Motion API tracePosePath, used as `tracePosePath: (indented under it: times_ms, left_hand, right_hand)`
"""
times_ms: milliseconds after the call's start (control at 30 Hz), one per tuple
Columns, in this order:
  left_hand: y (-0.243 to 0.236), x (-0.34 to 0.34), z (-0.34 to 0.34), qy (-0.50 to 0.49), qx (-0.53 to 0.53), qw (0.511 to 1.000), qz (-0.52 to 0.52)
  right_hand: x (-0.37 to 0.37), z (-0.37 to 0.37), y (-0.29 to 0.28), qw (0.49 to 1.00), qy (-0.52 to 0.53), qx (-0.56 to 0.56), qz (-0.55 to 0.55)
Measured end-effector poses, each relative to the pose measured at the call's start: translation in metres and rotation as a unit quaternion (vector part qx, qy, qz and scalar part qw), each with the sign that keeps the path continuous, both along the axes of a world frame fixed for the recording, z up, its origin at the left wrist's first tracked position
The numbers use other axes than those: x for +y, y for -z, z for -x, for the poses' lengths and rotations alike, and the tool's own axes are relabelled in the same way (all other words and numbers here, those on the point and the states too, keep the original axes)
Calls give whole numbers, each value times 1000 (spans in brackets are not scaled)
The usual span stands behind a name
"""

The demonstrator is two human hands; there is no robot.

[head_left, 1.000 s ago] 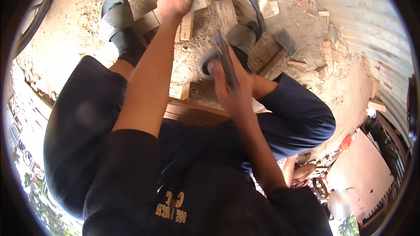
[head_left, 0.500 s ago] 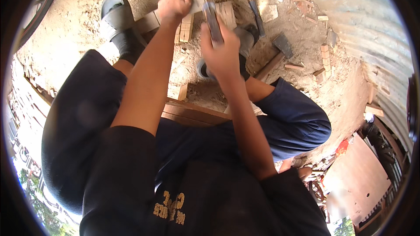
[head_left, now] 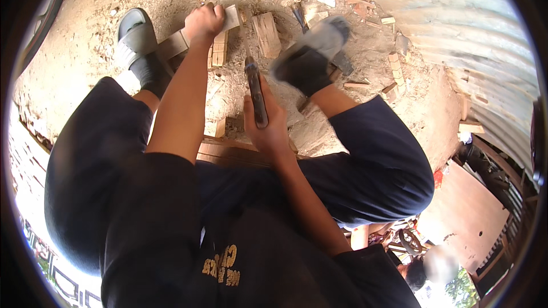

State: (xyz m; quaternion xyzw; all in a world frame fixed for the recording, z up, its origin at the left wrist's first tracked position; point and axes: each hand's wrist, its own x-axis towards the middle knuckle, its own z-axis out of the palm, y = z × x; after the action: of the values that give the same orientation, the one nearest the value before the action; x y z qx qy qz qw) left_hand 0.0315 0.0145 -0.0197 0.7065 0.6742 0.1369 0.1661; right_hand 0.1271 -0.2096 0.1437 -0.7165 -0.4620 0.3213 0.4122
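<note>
My left hand [head_left: 204,21] is closed over a pale wooden strip [head_left: 231,18], pressing it down near its right end. Beneath the strip stands a small stack of wooden pieces [head_left: 218,50]. My right hand [head_left: 268,122] grips the dark handle of a handsaw [head_left: 255,88]. Its thin blade, seen nearly edge-on, runs forward past the strip's right end, with a narrow gap visible between them. To the right of the blade lies a loose wooden block [head_left: 266,34].
My left sandal [head_left: 137,37] rests beside the strip; my right sandal [head_left: 325,37] is raised and blurred, partly covering a dark metal tool head [head_left: 342,64]. Wood scraps lie about the dirt floor. A corrugated metal wall [head_left: 456,28] bounds the right. Another person [head_left: 415,274] shows at lower right.
The handsaw and my right hand have drawn back toward me. My right foot has lifted and swung across the dark tools. My left hand still holds the strip, and the view has shifted slightly.
</note>
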Motion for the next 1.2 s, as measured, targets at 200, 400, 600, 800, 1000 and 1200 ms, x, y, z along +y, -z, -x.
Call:
tracePosePath:
  times_ms: [200,400,600,800,1000,1200]
  left_hand:
    - [-7,4,-2,-1,-12,1000,0]
    - [2,0,3,0,15,999,-31]
    - [-1,-1,-1,-8,17,1000,22]
    - [1,2,8,-16,40,999,3]
    - [7,4,0,0,52,999,2]
    - [9,-3,6,-8,65,998,7]
  right_hand:
    - [77,-21,4,989,-68,44,123]
    - [5,-14,8,996,-25,1,-81]
    - [103,-27,13,986,-60,64,142]
    - [15,-19,-13,995,-27,67,70]
    - [81,-13,17,993,-3,61,104]
    - [29,-17,9,996,-6,37,79]
